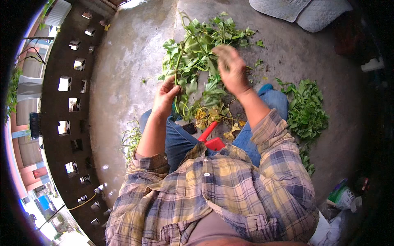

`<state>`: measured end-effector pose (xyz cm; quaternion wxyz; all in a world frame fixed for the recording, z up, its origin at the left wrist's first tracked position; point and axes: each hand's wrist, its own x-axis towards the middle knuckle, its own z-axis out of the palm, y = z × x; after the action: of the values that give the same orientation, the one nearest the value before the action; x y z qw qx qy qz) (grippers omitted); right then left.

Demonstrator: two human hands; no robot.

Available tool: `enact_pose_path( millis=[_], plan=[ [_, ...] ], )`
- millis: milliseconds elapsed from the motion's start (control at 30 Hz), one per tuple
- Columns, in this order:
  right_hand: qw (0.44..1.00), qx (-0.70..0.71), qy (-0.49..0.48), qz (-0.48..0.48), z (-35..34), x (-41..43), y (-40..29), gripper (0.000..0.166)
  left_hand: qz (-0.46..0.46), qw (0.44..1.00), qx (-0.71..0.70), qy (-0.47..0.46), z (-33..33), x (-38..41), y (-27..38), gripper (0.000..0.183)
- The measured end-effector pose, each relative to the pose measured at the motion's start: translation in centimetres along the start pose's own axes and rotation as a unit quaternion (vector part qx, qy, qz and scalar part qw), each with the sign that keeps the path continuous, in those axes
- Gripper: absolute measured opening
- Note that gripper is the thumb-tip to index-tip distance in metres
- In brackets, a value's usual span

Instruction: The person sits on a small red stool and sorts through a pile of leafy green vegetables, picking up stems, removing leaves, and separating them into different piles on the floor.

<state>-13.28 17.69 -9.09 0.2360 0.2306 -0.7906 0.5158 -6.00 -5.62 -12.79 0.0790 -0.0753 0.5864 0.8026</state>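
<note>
Between the thumb and fingers of my left hand (167,97) is a green leafy vine stem (178,63), held upright above the floor. My right hand (232,69) is raised to the right of it, blurred, its fingers curled; whether it grips a leaf or stalk is unclear. Beyond both hands spreads a heap of leafy green vines (227,30) on the concrete. Yellowed leaves and stalks (206,116) lie between my legs, close to a red plastic handle (208,130) whose lower part is partly hidden by my shirt.
A pile of green leaves (307,110) lies right of my knee. Thin bare stalks (131,138) lie at my left. A dark phone-like object (189,128) rests by my left thigh. A perforated wall (69,135) borders the left; grey quilted fabric (320,15) and plastic bags (341,196) are at right.
</note>
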Motion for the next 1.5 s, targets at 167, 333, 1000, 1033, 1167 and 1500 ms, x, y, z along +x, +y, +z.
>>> enact_pose_path(
  millis=[167,333,1000,1033,1167,1500],
  plan=[
    [0.930,0.235,0.065,0.275,-2.4,0.7,6.3,0.028,-0.017,0.998,0.065,-0.013,0.3,-2.0,-2.3,0.035],
    [0.821,0.369,-0.099,0.424,-3.1,0.3,5.9,0.041,-0.040,0.993,0.096,-0.052,-0.4,-2.5,-4.4,0.031],
    [0.795,0.432,-0.123,0.408,1.7,-0.9,4.1,0.017,-0.019,0.969,0.237,-0.067,3.3,4.2,-3.6,0.020],
    [0.802,0.391,-0.159,0.423,1.2,-0.4,4.3,0.016,-0.032,0.976,0.206,-0.058,3.4,4.1,-3.2,0.019],
    [0.865,0.224,-0.179,0.412,-1.9,1.6,5.1,0.021,-0.006,0.965,0.259,-0.040,0.6,5.6,-3.7,0.022],
    [0.948,-0.056,-0.074,0.305,-0.6,0.9,12.2,0.034,0.043,0.921,0.381,-0.067,2.0,7.7,-3.4,0.026]
  ],
)
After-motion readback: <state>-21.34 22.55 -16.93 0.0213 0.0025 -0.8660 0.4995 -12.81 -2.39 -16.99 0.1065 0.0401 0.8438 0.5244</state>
